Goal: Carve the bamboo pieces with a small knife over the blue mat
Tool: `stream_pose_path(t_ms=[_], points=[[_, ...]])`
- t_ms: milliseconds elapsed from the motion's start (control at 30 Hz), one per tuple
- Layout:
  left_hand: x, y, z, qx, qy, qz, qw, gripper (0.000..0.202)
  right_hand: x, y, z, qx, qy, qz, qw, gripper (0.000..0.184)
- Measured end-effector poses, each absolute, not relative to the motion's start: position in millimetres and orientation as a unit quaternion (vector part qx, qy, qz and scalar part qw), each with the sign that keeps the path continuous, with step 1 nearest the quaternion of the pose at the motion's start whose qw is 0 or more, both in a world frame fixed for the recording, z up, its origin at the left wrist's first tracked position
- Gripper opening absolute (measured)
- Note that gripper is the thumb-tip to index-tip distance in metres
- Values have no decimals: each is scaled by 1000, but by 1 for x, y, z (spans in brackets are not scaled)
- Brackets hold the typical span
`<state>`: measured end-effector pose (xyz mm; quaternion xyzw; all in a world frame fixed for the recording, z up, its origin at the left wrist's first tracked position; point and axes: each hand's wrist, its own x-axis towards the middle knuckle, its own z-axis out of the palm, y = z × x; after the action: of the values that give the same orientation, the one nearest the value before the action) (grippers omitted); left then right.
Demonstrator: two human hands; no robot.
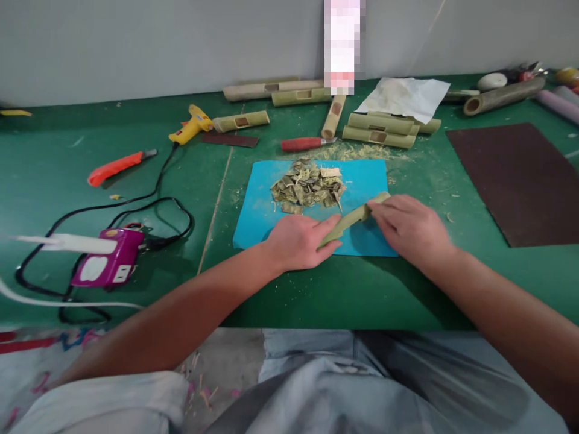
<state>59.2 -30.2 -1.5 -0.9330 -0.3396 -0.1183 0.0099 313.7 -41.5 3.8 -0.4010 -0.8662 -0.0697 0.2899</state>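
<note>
A pale green bamboo piece (350,220) lies slanted over the near edge of a blue mat (362,178). My left hand (296,241) is closed round its lower end. My right hand (409,228) grips its upper end with fingers curled over it. Just beyond the hands, a heap of bamboo chips (307,185) sits in the middle of the mat.
Behind the mat lie several cut bamboo tubes (379,129), a red-handled knife (304,144) and white paper (404,96). To the left are a yellow glue gun (192,125), an orange cutter (115,168) and a purple power strip (108,265) with black cable. A dark brown sheet (520,181) lies right.
</note>
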Motion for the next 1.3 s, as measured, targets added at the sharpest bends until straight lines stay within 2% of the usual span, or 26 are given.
stream_pose_path(t_ms=[100,233,333,500,667,767,933,1067,1167,1300], points=[[60,-30,0,-935,-340,-99,-9,56,314,-41,3,-397,-868,-50,294,25],[59,-30,2,-933,-345,-99,-12,55,310,-41,2,-377,-890,1,257,29],[59,-30,1,-936,-337,-102,-8,54,310,-39,2,-461,-848,-29,259,28],[60,-31,1,-935,-339,-101,12,54,308,-45,1,-352,-901,-5,252,31],[60,-29,1,-937,-337,-92,-8,56,318,-40,0,-445,-846,-64,287,26],[60,-29,1,-935,-342,-90,-13,56,316,-40,-1,-367,-890,-39,269,28],[60,-29,2,-936,-340,-84,-36,56,309,-42,0,-420,-860,-68,282,29],[60,-29,2,-931,-350,-100,-31,53,312,-42,1,-350,-903,-42,247,32],[61,-29,1,-931,-347,-111,-25,54,319,-38,2,-404,-864,-57,294,29],[61,-29,0,-931,-348,-107,-25,54,317,-39,2,-371,-885,-47,279,29]])
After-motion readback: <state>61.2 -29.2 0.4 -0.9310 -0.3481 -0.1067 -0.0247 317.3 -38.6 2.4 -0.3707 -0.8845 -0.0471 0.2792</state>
